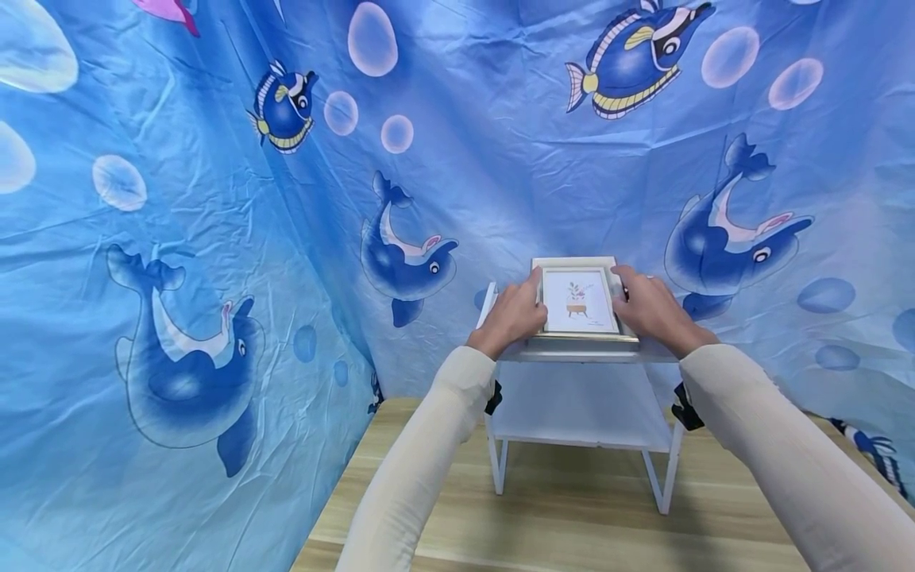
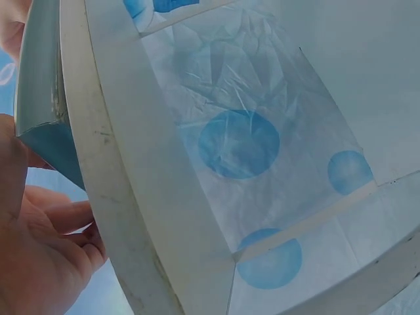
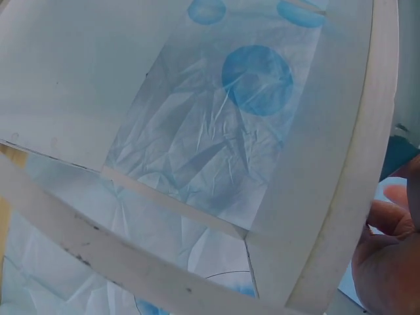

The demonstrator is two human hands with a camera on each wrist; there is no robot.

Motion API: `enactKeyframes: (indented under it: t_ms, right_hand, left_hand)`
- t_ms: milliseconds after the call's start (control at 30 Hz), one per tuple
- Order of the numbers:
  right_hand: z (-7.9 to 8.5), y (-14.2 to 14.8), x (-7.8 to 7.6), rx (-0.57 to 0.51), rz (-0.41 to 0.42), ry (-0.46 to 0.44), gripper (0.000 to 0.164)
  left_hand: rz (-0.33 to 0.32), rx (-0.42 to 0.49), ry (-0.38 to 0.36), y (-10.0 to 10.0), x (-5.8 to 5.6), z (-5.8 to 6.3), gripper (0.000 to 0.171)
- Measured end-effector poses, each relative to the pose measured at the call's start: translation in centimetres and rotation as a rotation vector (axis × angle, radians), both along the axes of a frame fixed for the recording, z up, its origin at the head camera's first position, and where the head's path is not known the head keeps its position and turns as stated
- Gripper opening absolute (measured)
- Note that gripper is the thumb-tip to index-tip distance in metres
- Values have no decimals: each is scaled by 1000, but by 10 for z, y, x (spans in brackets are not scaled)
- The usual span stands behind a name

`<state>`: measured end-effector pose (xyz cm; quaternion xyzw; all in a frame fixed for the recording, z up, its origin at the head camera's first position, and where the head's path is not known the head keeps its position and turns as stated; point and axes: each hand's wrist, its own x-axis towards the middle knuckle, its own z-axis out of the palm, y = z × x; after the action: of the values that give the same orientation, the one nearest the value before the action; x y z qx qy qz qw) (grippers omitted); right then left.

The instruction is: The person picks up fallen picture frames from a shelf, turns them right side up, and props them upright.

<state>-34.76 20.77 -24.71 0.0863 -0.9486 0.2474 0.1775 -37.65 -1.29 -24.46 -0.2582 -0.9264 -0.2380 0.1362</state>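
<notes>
A picture frame (image 1: 580,306) with a pale gold border and a print of a potted plant lies face up on the top of a small white table (image 1: 515,357). Beneath it shows the pale edge of another frame or box (image 1: 572,262). My left hand (image 1: 513,311) grips the picture frame's left side, and my right hand (image 1: 650,308) its right side, thumbs toward the top. In the left wrist view the left hand's fingers (image 2: 59,230) are curled beside the table edge, under a grey-green corner. The right wrist view shows the right hand (image 3: 394,243) only in part.
A lower white shelf (image 1: 582,405) sits below the tabletop, between white metal legs (image 1: 666,477). Blue cloth (image 1: 214,238) printed with dolphins, fish and bubbles hangs behind and at the left. The floor (image 1: 572,524) is wood-patterned.
</notes>
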Motion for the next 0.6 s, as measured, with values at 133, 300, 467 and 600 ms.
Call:
enactKeyframes:
  t_ms: [133,300,467,600]
  right_hand:
    - [-1,1,1,-8,3,35,56]
    - [-1,0,2,-27,5,64,56]
    - [-2,0,2,-48,8,88,56]
    - [-3,0,2,-60,8,105,56]
  left_hand:
    - [-1,6,31,0,1,0,72]
    - [2,2,76,0,0,-1,71]
    - [-2,0,98,0,1,-1,70]
    - [1,5,108,0,0,-1,70]
